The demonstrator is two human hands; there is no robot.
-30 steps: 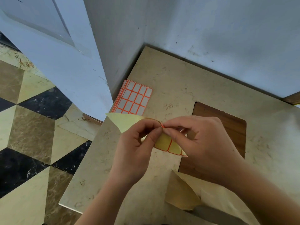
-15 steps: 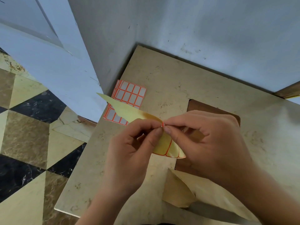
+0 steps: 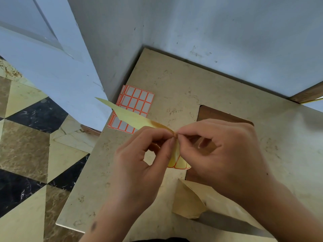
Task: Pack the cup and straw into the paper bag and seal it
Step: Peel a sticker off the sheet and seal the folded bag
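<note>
Above the beige table both hands pinch one yellow sticker sheet [image 3: 132, 117] with orange label outlines. My left hand [image 3: 139, 165] grips it from below with thumb and forefinger. My right hand [image 3: 218, 152] pinches its upper edge at the same spot, fingertips touching those of the left. The sheet bends, one end pointing up-left and the other curling down between the hands. The tan paper bag [image 3: 190, 203] lies at the table's front edge under my right forearm, its corner folded up. Cup and straw are not visible.
A stack of white sticker sheets [image 3: 138, 102] with orange grids lies at the table's back left corner by the wall. A brown wooden board [image 3: 220, 114] lies behind my right hand. The table edge [image 3: 70, 226] drops to a patterned tile floor on the left.
The hands stay pinched on the yellow sheet, which has bent a little more, with its lower end curled tighter. The view has shifted slightly.
</note>
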